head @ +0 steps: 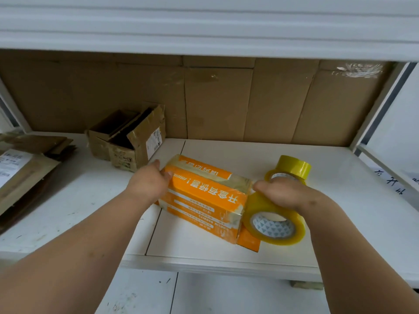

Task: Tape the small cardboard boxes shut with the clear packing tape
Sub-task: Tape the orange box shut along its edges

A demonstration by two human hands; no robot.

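I see the orange-and-white printed cardboard box (204,198) lying near the front edge of the white shelf (294,159), my left hand (148,184) gripping its far-left end, fingertips hidden behind it. My right hand (283,193) curls over the yellowish clear packing tape roll (273,219) held against the box's right end; a second tape roll (291,169) stands behind, partly hidden.
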